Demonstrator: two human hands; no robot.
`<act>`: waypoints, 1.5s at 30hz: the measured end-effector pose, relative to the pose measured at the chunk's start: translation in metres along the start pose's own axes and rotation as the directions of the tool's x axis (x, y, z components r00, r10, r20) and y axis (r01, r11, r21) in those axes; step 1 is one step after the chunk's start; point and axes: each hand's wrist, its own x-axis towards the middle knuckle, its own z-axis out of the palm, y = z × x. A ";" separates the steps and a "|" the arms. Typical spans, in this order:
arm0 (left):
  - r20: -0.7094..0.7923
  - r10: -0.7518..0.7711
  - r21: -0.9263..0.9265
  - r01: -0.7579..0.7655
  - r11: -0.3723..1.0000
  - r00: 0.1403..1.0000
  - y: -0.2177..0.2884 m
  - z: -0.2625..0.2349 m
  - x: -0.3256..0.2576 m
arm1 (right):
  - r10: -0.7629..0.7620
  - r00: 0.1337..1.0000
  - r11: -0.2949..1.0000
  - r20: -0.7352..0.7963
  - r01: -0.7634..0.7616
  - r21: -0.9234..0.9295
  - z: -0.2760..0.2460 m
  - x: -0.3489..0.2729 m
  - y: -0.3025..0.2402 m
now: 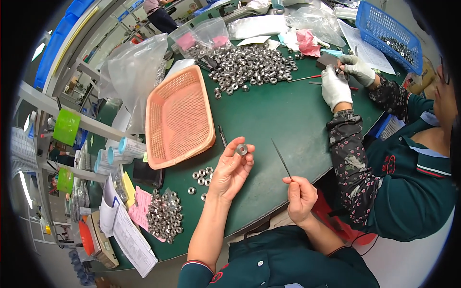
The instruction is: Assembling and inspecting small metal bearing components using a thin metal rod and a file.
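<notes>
Between the thumb and fingers of my left hand (231, 170) is a small metal ring (242, 149), held up over the green table. My right hand (301, 198) is closed round the lower end of a thin dark needle file (280, 158), which points up and away to the left. The file and the ring are apart. Several loose metal rings (201, 181) lie on the table left of my left wrist. A dark slim tool (222, 136) lies just beyond my left hand, partly hidden by it.
A large heap of rings (252, 65) spreads across the far table. An orange basket (204, 115) stands at left, near a smaller ring pile (164, 216) and papers (132, 240). At right a gloved co-worker (408, 163) handles a grey block (327, 60) near a blue basket (365, 24).
</notes>
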 end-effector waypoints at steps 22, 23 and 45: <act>-0.061 0.001 0.077 0.004 0.997 0.998 -0.009 0.003 -0.005 | -0.152 0.981 0.980 0.121 0.166 -0.114 0.005 0.013 -0.008; -0.061 0.030 0.118 -0.023 0.993 0.998 -0.009 0.004 -0.005 | -0.149 0.979 0.980 0.138 0.165 -0.114 0.005 0.013 -0.008; -0.072 -0.126 -0.275 0.102 0.956 0.989 -0.006 -0.004 -0.010 | -0.198 0.965 0.957 0.171 0.228 -0.180 -0.004 0.013 -0.009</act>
